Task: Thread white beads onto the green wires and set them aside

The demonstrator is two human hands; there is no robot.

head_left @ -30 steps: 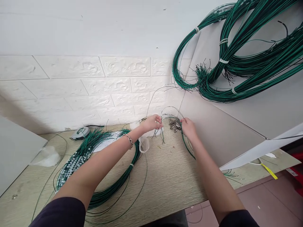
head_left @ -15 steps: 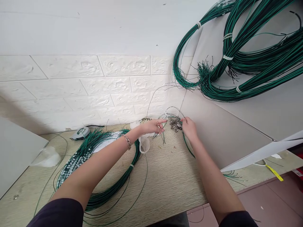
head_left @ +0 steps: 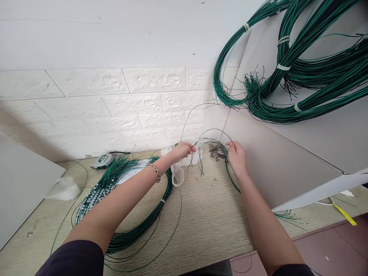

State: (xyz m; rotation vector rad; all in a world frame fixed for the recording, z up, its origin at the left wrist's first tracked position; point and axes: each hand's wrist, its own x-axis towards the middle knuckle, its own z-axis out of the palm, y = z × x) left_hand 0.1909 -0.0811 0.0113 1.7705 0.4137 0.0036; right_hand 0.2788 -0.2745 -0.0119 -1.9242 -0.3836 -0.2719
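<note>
My left hand (head_left: 184,149) is closed in a pinch on thin green wires (head_left: 198,155) that loop up over the back of the wooden table (head_left: 201,214). My right hand (head_left: 237,155) is curled round the other side of the same wire loop, beside a small pile of metal terminals (head_left: 217,152). A bracelet sits on my left wrist. Below my left arm lies a large coil of green wires (head_left: 138,226), tied with white bands, its ends tipped with white connectors.
Big bundles of green wire (head_left: 287,69) hang on the grey panel at the upper right. A tape measure (head_left: 102,161) and clear plastic bags (head_left: 64,189) lie at the back left, next to the white brick wall. A yellow tag (head_left: 345,215) lies at the right.
My left hand drew back a little to the left and closed its fingers on the wires. My right hand shifted slightly right along the loop. The view drifted.
</note>
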